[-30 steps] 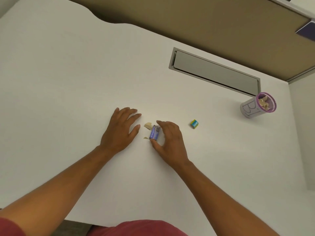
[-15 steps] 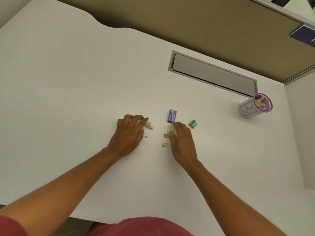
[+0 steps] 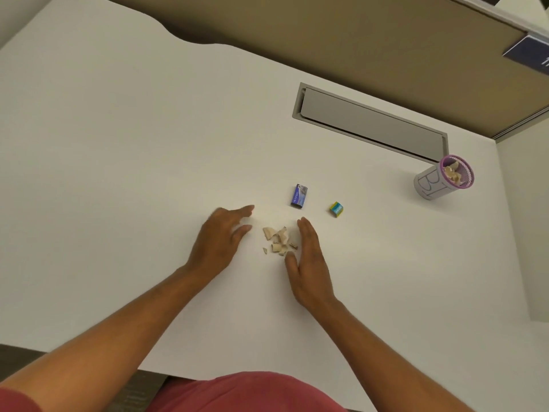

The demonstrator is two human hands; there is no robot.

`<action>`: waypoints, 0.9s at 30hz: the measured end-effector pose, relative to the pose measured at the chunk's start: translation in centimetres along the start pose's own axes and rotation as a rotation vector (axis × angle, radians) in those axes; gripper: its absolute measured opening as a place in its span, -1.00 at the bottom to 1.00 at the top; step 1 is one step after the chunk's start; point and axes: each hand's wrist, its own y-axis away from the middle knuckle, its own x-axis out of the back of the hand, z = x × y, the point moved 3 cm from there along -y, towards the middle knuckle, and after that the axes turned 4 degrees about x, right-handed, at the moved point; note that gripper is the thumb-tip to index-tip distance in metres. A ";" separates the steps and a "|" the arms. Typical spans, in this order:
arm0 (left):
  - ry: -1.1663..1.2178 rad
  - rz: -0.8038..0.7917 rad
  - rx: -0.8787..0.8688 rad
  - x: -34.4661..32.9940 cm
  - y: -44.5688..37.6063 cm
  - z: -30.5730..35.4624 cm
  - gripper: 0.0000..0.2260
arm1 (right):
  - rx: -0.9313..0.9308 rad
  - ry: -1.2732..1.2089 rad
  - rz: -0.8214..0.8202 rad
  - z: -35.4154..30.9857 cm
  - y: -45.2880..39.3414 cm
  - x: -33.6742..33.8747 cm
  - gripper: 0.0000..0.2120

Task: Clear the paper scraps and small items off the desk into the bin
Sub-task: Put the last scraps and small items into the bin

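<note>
A small heap of beige paper scraps point(image 3: 278, 239) lies on the white desk point(image 3: 118, 162) between my two hands. My left hand point(image 3: 221, 237) rests flat to the left of the heap, fingers apart, holding nothing. My right hand point(image 3: 309, 261) stands on its edge against the heap's right side, fingers straight and empty. A small blue box point(image 3: 299, 195) lies just beyond the heap. A little green and yellow block point(image 3: 336, 209) sits to the box's right. The bin point(image 3: 433, 185), a white cup with a purple rim and scraps inside, stands at the far right.
A grey cable hatch point(image 3: 370, 123) is set into the desk behind the items. A tan partition point(image 3: 326, 31) runs along the far edge. The desk's near edge is close to my red shirt point(image 3: 246, 392).
The blue box has left my right hand and lies farther back. Both hands have pushed the scattered scraps together into one heap, and my left hand has opened flat.
</note>
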 end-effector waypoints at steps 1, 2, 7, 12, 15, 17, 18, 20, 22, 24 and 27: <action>-0.090 0.044 -0.018 0.5 0.0 -0.8 -0.68 | 0.020 0.041 -0.040 0.0 0.1 -0.4 -0.33; -0.187 0.076 -0.043 0.8 0.0 -1.5 -0.69 | 0.057 0.103 -0.074 -0.3 0.1 -0.9 -0.30; -0.526 -0.013 -0.167 -0.3 0.5 -2.8 -0.56 | 0.203 0.320 -0.135 -2.1 -1.8 -3.4 -0.31; -0.594 -0.071 -0.135 -0.5 0.2 -3.3 -0.50 | 0.263 0.380 -0.097 -2.6 -2.8 -2.5 -0.64; -0.607 -0.094 -0.121 -0.4 0.1 -3.3 -0.49 | 0.255 0.365 -0.137 -2.5 -3.0 -0.9 -0.63; -0.614 -0.099 -0.116 -0.4 0.2 -3.1 -0.49 | 0.229 0.333 -0.156 -2.5 -3.1 0.0 -0.54; -0.617 -0.099 -0.116 -0.4 0.2 -3.0 -0.49 | 0.224 0.336 -0.184 -2.6 -3.1 0.3 -0.47; -0.619 -0.097 -0.115 -0.3 0.3 -2.8 -0.49 | 0.241 0.417 -0.280 -3.0 -2.8 0.5 -0.37; -0.623 -0.095 -0.114 -0.2 0.3 -2.7 -0.49 | 0.308 0.585 -0.353 -3.4 -2.3 0.1 -0.37; -0.620 -0.095 -0.110 -0.2 0.4 -2.5 -0.49 | 0.312 0.680 -0.359 -3.7 -1.7 -0.3 -0.37; -0.614 -0.098 -0.110 -0.1 0.4 -2.4 -0.49 | 0.269 0.695 -0.337 -3.9 -1.0 -0.9 -0.37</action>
